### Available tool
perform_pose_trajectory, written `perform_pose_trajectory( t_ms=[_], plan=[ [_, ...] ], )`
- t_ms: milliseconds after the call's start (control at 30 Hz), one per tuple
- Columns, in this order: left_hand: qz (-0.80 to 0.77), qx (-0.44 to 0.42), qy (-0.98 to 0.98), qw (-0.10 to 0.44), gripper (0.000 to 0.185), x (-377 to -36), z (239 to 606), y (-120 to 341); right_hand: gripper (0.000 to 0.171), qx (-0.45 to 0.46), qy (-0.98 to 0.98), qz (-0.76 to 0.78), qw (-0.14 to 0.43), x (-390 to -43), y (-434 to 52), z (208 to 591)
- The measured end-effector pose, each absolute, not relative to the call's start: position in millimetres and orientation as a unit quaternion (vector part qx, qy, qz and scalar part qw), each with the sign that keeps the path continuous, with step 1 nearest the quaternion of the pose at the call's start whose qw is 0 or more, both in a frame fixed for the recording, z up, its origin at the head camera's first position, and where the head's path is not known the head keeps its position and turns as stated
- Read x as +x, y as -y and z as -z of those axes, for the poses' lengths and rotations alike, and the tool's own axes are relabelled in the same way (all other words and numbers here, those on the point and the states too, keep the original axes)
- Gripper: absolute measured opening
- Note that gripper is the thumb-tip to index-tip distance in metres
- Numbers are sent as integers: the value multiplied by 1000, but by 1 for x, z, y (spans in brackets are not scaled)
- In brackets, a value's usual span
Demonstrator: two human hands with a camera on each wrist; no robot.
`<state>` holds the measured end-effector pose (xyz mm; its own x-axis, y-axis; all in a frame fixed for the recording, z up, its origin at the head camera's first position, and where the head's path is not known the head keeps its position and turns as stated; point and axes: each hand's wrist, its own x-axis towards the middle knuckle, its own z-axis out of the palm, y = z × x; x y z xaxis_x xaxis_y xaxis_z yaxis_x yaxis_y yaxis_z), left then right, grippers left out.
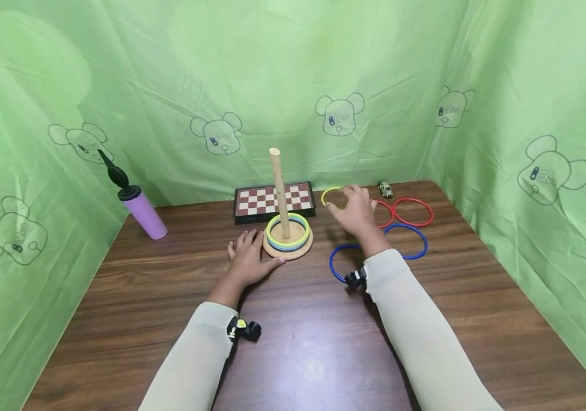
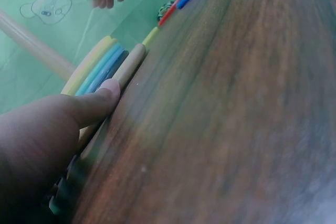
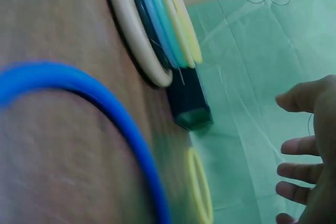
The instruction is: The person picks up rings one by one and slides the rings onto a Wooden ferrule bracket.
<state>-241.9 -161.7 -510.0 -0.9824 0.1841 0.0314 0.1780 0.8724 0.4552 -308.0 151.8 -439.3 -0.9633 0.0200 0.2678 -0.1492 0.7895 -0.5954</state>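
A wooden peg (image 1: 279,191) rises from a round wooden base (image 1: 273,251), with several stacked rings (image 1: 272,238) around it, yellow on top of blue ones. My left hand (image 1: 247,262) rests at the base's left side, fingers spread, the thumb (image 2: 97,103) touching its rim. Over the table to the right, my right hand (image 1: 357,212) hovers with fingers apart and nothing between them. Below it lies a yellow ring (image 3: 198,184), partly hidden by the hand in the head view. Red rings (image 1: 413,212) and blue rings (image 1: 425,246) lie close by, some partly covered.
Behind the peg lies a checkered board (image 1: 252,202) in a black frame. A purple hand pump (image 1: 145,214) with a black nozzle stands at the back left. A small toy car (image 1: 385,189) sits at the table's (image 1: 293,342) far edge. Green cloth (image 1: 272,68) surrounds it.
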Motion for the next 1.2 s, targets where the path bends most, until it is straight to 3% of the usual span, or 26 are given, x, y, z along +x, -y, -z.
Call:
perform_pose_trajectory(
  t_ms=[233,500,900,1200],
  plan=[
    [-247,93,-964,-1,106,-244,510,163,71,31,947,-309,83,-338,-164,425],
    [-236,90,-968,4,107,-243,507,164,75,17,954,-299,27,-362,-173,438],
    [-242,95,-966,3,107,-245,509,164,92,6,970,-239,-38,-372,-173,450],
    [-230,92,-969,8,108,-242,512,162,91,7,971,-233,-58,-375,-185,460]
  ],
)
